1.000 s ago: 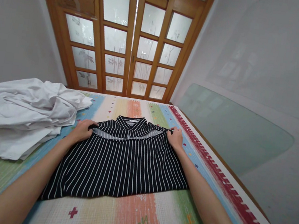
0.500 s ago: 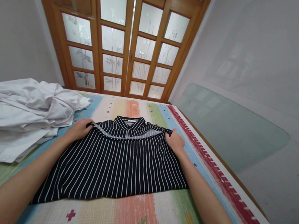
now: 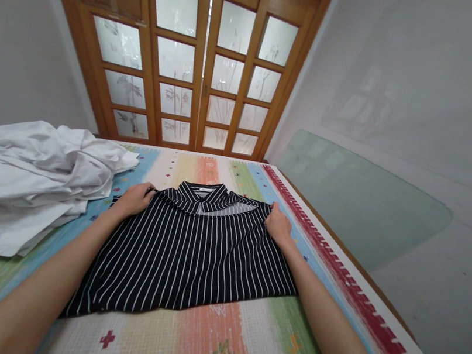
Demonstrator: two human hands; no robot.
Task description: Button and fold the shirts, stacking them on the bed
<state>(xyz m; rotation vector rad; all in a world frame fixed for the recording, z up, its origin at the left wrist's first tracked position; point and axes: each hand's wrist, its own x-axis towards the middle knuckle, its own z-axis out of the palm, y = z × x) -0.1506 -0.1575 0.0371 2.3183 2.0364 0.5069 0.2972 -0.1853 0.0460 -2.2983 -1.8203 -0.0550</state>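
Observation:
A black shirt with white stripes [image 3: 192, 259] lies folded over on the patterned cloth, its collar [image 3: 202, 193] at the far side. My left hand [image 3: 136, 199] grips the far left corner of the folded-up part, fingers closed on the fabric. At the far right corner, my right hand [image 3: 278, 223] pinches the same edge. Between the hands this edge sags a little just below the collar, and a strip of the paler inside shows towards the right. The fingertips of both hands are partly hidden by the cloth and knuckles.
A heap of white cloth [image 3: 31, 182] rests on the left of the table. Under everything is a multicoloured patterned tablecloth [image 3: 211, 345]. A pale glass panel [image 3: 360, 201] leans on the right wall. Wooden sliding doors [image 3: 200, 89] stand beyond the far edge.
My left hand has shifted slightly right and away from me, drawing the shirt's left side inward. The folded edge sits closer to the collar. My right hand still holds its corner.

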